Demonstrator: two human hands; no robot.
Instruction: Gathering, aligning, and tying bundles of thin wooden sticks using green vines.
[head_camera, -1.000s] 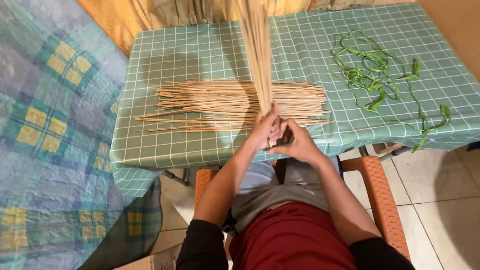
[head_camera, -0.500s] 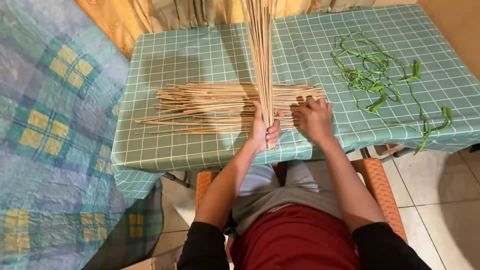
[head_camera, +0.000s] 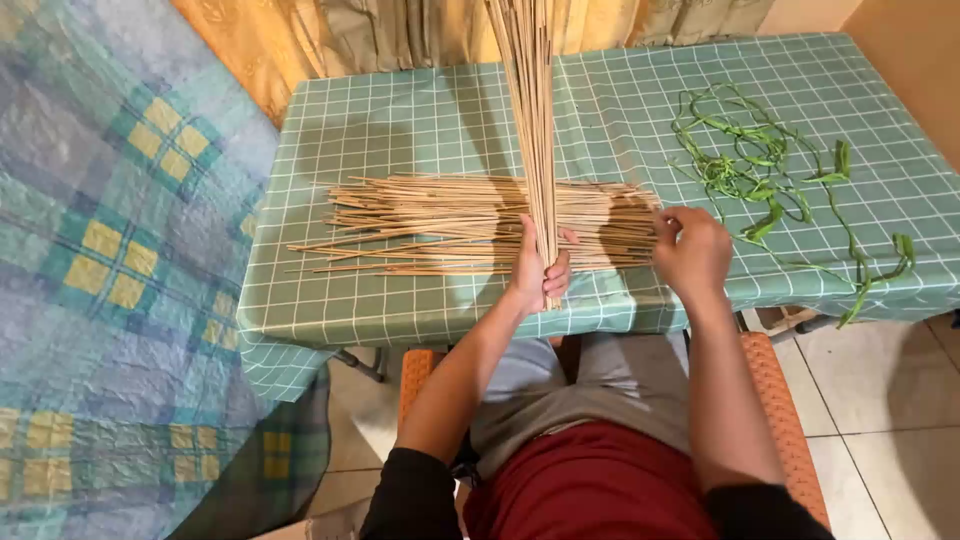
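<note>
On green checked table (head_camera: 420, 130), left hand (head_camera: 535, 268) around upright stick bundle (head_camera: 532, 110).

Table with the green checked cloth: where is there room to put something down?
The green checked tablecloth is bare at the back left, between the curtain and the flat pile of thin tan sticks. It is crowded in the middle, where the left hand grips an upright stick bundle, and on the right with tangled green strips.

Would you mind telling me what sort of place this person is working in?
Most likely a room in a home, used for handcraft. A table with a green checked cloth stands beside a patchwork quilt, with curtains behind; the left hand holds a stick bundle.
</note>
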